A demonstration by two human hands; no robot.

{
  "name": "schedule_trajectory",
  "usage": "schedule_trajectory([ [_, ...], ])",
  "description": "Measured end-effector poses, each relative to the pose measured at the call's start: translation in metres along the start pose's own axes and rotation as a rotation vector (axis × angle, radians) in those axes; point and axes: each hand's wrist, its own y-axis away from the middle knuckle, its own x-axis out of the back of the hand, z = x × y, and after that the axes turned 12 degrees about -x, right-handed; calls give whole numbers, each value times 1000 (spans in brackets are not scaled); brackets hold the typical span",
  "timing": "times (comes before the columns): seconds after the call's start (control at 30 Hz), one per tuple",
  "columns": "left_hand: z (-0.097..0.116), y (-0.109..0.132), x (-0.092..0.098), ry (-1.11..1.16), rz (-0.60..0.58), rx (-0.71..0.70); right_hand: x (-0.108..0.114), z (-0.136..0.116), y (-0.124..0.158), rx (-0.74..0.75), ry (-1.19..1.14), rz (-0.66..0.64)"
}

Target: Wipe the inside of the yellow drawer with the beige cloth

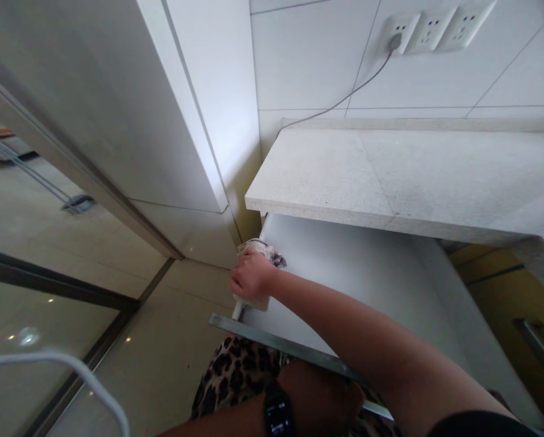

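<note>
My right hand is closed around a pale cloth with a darker patterned part, pressing it over the left side wall of a pulled-out white drawer. My right forearm crosses above the drawer's inside. Below the drawer's front edge is my left hand, dark in shadow, with a black watch on its wrist. Its fingers are not clear, and a thin pale strip shows beside it; I cannot tell whether the hand holds it.
A speckled stone countertop overhangs the drawer's back. A cord runs from wall sockets down behind the counter. On the left are a white panel and a framed glass door. A yellow cabinet front with a handle stands right.
</note>
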Motion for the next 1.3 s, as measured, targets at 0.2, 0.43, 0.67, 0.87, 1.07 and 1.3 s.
schedule_trajectory([
  [0.2,0,-3,8,0,21,34,-2,4,0,11,-15,35],
  [0.43,-1,-3,17,-15,98,9,-4,5,0,24,0,56],
  [0.67,-1,-5,21,22,68,16,2,1,4,27,5,28],
  [0.87,0,-7,6,38,74,77,-2,-27,20,237,-65,57],
  [1.07,-1,-5,8,48,139,46,-3,1,4,258,-42,11],
  [1.3,-8,-8,27,4,22,-28,0,46,-16,-3,-70,69],
])
